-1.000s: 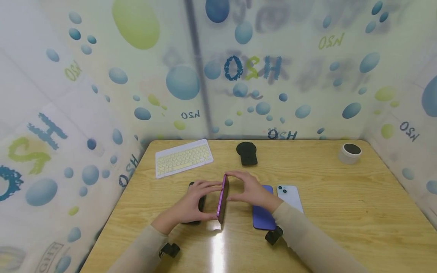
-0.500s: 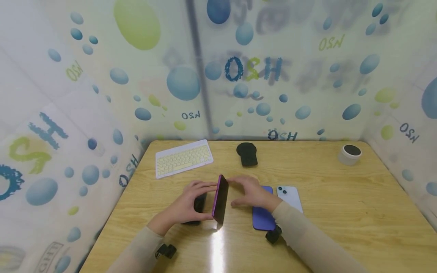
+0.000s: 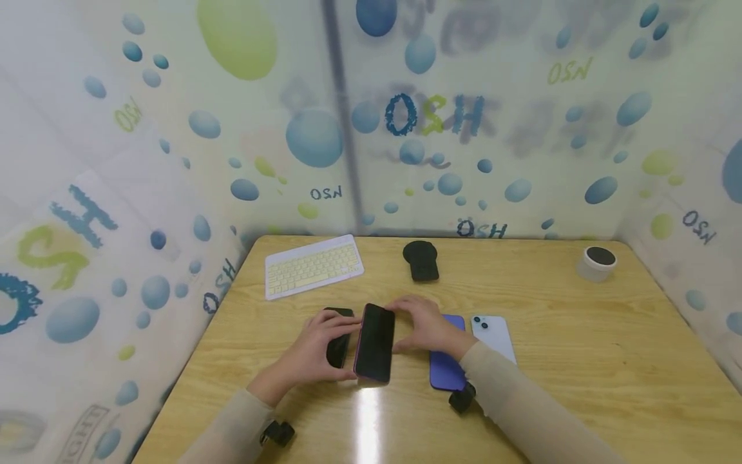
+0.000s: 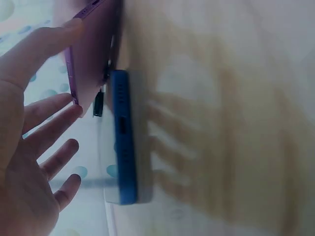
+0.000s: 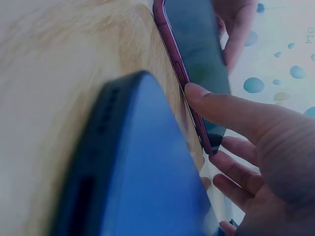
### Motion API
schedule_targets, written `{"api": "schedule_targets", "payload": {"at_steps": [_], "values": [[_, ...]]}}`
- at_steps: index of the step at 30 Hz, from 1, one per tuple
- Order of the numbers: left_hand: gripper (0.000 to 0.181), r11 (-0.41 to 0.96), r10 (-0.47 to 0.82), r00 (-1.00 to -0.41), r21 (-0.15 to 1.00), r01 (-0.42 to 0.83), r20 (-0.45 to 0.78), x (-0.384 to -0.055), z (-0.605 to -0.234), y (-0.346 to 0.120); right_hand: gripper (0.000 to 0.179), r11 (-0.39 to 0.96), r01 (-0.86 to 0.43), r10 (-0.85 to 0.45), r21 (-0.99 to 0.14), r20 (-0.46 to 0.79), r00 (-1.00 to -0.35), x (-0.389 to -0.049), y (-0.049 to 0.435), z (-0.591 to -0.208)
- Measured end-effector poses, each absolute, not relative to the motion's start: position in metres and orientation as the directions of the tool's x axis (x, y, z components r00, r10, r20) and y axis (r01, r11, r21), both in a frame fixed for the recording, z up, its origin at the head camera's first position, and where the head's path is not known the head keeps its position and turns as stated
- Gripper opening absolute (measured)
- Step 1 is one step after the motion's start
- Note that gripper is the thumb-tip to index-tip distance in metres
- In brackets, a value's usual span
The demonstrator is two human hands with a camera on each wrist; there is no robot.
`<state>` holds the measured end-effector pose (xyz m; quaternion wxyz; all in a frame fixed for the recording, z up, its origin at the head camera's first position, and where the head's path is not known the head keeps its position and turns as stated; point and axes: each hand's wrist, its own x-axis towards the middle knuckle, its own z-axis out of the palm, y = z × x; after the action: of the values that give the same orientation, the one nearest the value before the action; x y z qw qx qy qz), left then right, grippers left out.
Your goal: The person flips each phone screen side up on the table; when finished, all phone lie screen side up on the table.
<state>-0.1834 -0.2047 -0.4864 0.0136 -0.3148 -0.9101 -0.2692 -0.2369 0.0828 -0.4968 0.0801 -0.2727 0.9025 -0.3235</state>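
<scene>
A purple-edged smartphone, dark screen facing up, is tilted just above the table in the head view. My left hand grips its left side, thumb at the near corner and fingers farther up. At the far right corner are the fingers of my right hand. In the right wrist view, that hand's thumb lies against the phone's pink-looking edge. The phone's purple back shows in the left wrist view. A black phone lies partly hidden under my left hand. Beside my right wrist lies a blue-purple phone.
To the right lies a light-blue phone, camera side up. Farther back are a white keyboard, a black flat object with a rounded end and a white round object with a dark top. Patterned curtains surround the wooden table.
The purple-edged phone has turned from standing on edge to lying over with its screen upward. My left hand has moved slightly left with it, and more of the black phone shows.
</scene>
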Motion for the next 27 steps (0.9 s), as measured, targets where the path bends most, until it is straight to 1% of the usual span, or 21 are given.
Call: {"api": "schedule_targets", "payload": {"at_steps": [3,8,13,17,23,27], "values": [[0.088,0.691,0.555,-0.817,0.458,0.559,0.159,-0.181,-0.486,-0.204,0.08,0.66,-0.426,-0.54,-0.619,0.003,-0.842,-0.237,0.084,-0.497],[0.088,0.726,0.55,-0.824,0.408,0.553,0.137,-0.181,-0.485,-0.2,0.08,0.667,-0.419,-0.542,-0.616,-0.015,-0.84,-0.239,0.087,-0.499],[0.079,0.753,0.566,-0.819,0.345,0.56,0.095,-0.18,-0.485,-0.195,0.078,0.664,-0.428,-0.557,-0.613,-0.023,-0.83,-0.24,0.088,-0.499],[0.071,0.778,0.561,-0.826,0.31,0.547,0.051,-0.177,-0.485,-0.191,0.077,0.658,-0.436,-0.564,-0.614,-0.017,-0.826,-0.239,0.087,-0.497],[0.07,0.795,0.545,-0.839,0.308,0.523,0.019,-0.178,-0.483,-0.187,0.076,0.652,-0.451,-0.571,-0.609,-0.003,-0.821,-0.239,0.089,-0.497],[0.074,0.802,0.541,-0.841,0.307,0.513,-0.009,-0.177,-0.481,-0.186,0.074,0.642,-0.461,-0.585,-0.613,-0.002,-0.811,-0.238,0.096,-0.499]]}}
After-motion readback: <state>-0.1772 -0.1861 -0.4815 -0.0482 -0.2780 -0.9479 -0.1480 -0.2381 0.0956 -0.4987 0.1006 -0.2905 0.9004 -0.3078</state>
